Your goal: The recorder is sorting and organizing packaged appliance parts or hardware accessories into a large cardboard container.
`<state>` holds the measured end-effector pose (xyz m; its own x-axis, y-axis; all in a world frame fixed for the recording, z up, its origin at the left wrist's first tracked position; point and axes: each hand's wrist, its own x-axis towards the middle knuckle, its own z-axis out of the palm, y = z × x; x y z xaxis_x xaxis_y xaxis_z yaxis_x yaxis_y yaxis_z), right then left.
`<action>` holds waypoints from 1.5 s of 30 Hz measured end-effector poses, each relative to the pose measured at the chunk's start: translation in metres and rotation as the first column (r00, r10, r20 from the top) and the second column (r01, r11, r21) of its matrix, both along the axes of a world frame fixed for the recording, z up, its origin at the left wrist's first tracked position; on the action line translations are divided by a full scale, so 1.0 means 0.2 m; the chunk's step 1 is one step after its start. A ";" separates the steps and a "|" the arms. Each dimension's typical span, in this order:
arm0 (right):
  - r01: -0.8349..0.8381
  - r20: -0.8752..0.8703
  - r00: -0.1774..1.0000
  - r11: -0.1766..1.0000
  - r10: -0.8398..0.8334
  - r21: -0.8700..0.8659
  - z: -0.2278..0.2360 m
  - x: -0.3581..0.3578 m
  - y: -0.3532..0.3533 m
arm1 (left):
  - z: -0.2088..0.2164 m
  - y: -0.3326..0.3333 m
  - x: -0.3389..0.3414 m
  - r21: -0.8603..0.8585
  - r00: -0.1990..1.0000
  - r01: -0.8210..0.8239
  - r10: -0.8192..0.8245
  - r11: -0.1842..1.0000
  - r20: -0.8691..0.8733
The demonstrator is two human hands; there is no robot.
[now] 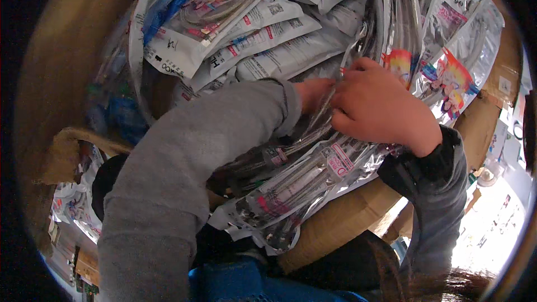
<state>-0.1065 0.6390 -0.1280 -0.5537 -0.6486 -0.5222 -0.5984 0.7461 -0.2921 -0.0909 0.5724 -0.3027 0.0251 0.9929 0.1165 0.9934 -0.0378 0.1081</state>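
Note:
A big pile of plastic-packed goods lies in front of me, many of them long clear bags with grey braided hoses inside. My right hand (pixel 380 103) is closed, its bent fingers gripping a clear bag of braided hose (pixel 319 126) near the middle of the pile. From the left, my left hand (pixel 314 94) reaches in beside it; its fingers are hidden among the bags, so its hold cannot be made out. Just below my hands lies another long bag of braided hose (pixel 296 187) with a pink-and-white label.
Silver-white flat pouches (pixel 263 39) are stacked behind my hands, one with a coiled hose (pixel 218 8). Upright bags with colourful pictures (pixel 447 81) stand at the right. Cardboard walls (pixel 341 221) surround the pile. More packages (pixel 78 196) show low on the left.

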 end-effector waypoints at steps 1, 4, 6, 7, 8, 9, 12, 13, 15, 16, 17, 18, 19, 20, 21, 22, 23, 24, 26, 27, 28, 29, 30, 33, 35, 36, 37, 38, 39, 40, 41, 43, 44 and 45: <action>0.000 -0.002 1.000 1.000 0.000 -0.006 0.00 0.00 0.00 | 0.02 -0.01 0.00 -0.018 1.000 0.001 -0.001 1.000 -0.020; -0.027 0.018 0.999 0.999 0.027 0.021 0.01 -0.01 0.00 | 0.08 -0.06 0.00 -0.090 0.993 -0.015 0.005 0.996 -0.118; -0.015 -0.004 1.000 1.000 0.015 -0.010 0.01 0.00 0.01 | 0.11 -0.11 -0.02 -0.144 0.981 -0.029 0.001 0.989 -0.192; -0.008 0.002 1.000 1.000 0.008 -0.019 0.01 0.00 0.02 | 0.12 -0.15 -0.04 -0.166 0.974 -0.036 -0.002 0.986 -0.225; -0.030 -0.005 1.000 0.999 0.030 -0.019 0.01 0.01 0.03 | 0.13 -0.18 -0.06 -0.167 0.936 -0.075 0.012 0.983 -0.351; -0.065 0.007 0.998 0.997 0.065 0.033 0.01 0.01 0.04 | 0.14 -0.24 -0.09 -0.232 0.959 -0.039 -0.028 0.972 -0.281; -0.068 -0.015 0.998 0.998 0.068 0.003 0.00 0.01 0.06 | 0.17 -0.40 -0.25 -0.436 0.991 0.067 -0.111 0.898 -0.077; -0.056 -0.018 0.998 0.998 0.056 0.000 -0.01 0.01 0.06 | 0.19 -0.49 -0.32 -0.441 0.995 0.016 -0.055 0.897 -0.077; -0.056 -0.081 0.995 0.998 0.054 -0.023 -0.01 0.01 0.05 | 0.25 -0.65 -0.45 -0.313 0.982 -0.168 0.129 0.935 -0.141; -0.035 -0.075 0.997 0.999 0.032 -0.033 -0.01 0.01 0.05 | 0.27 -0.72 -0.51 -0.303 0.979 -0.162 0.113 0.939 -0.172; -0.047 -0.071 0.997 0.998 0.044 -0.043 0.00 0.01 0.05 | 0.29 -0.78 -0.54 -0.275 0.961 -0.210 0.146 0.938 -0.235; -0.053 -0.070 0.996 0.998 0.050 -0.042 0.00 0.01 0.05 | 0.30 -0.82 -0.57 -0.221 0.928 -0.271 0.194 0.937 -0.318; -0.049 -0.077 0.996 0.998 0.046 -0.045 0.01 0.01 0.05 | 0.30 -0.85 -0.58 -0.234 0.936 -0.249 0.171 0.940 -0.306; -0.038 -0.069 0.997 0.998 0.035 -0.044 0.01 0.01 0.05 | 0.31 -0.86 -0.60 -0.149 0.921 -0.252 0.190 0.956 -0.341; -0.034 -0.061 0.998 0.999 0.033 -0.016 0.01 0.01 0.05 | 0.30 -0.87 -0.60 -0.140 0.920 -0.254 0.194 0.957 -0.342; -0.032 -0.065 0.997 0.998 0.029 -0.047 0.01 0.01 0.05 | 0.30 -0.86 -0.61 -0.066 0.901 -0.256 0.214 0.964 -0.377; -0.020 -0.052 0.999 0.998 0.017 -0.058 0.01 0.01 0.05 | 0.30 -0.85 -0.62 0.062 0.832 -0.495 0.493 0.867 -0.255; -0.005 -0.037 0.999 0.998 0.002 -0.067 0.01 0.01 0.05 | 0.30 -0.84 -0.63 0.210 0.702 -0.676 0.704 0.706 -0.108; -0.019 -0.040 0.999 0.998 0.017 -0.062 0.01 0.01 0.05 | 0.30 -0.81 -0.65 0.073 0.588 -0.805 0.808 0.589 -0.047; -0.032 -0.043 0.999 0.998 0.029 -0.057 0.01 0.02 0.05 | 0.31 -0.80 -0.66 -0.051 0.476 -0.878 0.879 0.475 -0.019; -0.033 -0.047 0.998 0.998 0.031 -0.059 0.01 0.02 0.05 | 0.32 -0.79 -0.66 -0.010 0.471 -0.882 0.882 0.471 -0.013; -0.027 -0.051 0.998 0.998 0.025 -0.052 0.01 0.02 0.05 | 0.33 -0.77 -0.66 -0.090 0.469 -0.881 0.881 0.464 -0.057; -0.013 -0.043 0.999 1.000 0.012 -0.021 0.01 0.02 0.05 | 0.35 -0.76 -0.65 -0.155 0.470 -0.879 0.873 0.450 -0.128; -0.004 -0.027 1.000 1.000 0.004 -0.004 0.02 0.01 0.04 | 0.38 -0.70 -0.59 -0.244 0.515 -0.842 0.852 0.482 -0.094; -0.009 -0.032 0.999 1.000 0.008 -0.026 0.03 0.01 0.03 | 0.40 -0.67 -0.58 -0.236 0.532 -0.831 0.844 0.504 -0.072; -0.015 -0.030 0.999 1.000 0.015 -0.010 0.03 0.01 0.03 | 0.40 -0.66 -0.58 -0.282 0.561 -0.800 0.827 0.530 -0.037; -0.018 -0.030 0.999 1.000 0.018 -0.017 0.04 0.00 0.03 | 0.40 -0.65 -0.60 -0.278 0.531 -0.823 0.845 0.496 -0.064; -0.030 -0.038 0.999 1.000 0.030 -0.002 0.03 0.01 0.03 | 0.39 -0.64 -0.61 -0.236 0.506 -0.846 0.859 0.478 -0.075; -0.042 -0.040 0.998 0.999 0.043 0.035 0.03 0.01 0.02 | 0.39 -0.64 -0.64 -0.258 0.488 -0.847 0.872 0.465 -0.030; -0.038 -0.053 0.998 0.999 0.038 0.005 0.03 0.01 0.02 | 0.39 -0.64 -0.66 -0.276 0.458 -0.858 0.889 0.433 -0.028; -0.033 -0.048 0.998 0.999 0.033 0.002 0.03 0.01 0.02 | 0.38 -0.63 -0.67 -0.331 0.469 -0.841 0.882 0.428 -0.049; -0.030 -0.045 0.999 1.000 0.029 -0.010 0.02 0.01 0.03 | 0.38 -0.62 -0.70 -0.433 0.504 -0.781 0.863 0.450 -0.012; -0.026 -0.032 0.999 1.000 0.025 -0.014 0.02 0.01 0.03 | 0.38 -0.61 -0.70 -0.505 0.549 -0.720 0.836 0.477 0.007; -0.023 -0.018 1.000 1.000 0.023 -0.019 0.02 0.01 0.03 | 0.39 -0.60 -0.71 -0.507 0.526 -0.743 0.850 0.438 -0.036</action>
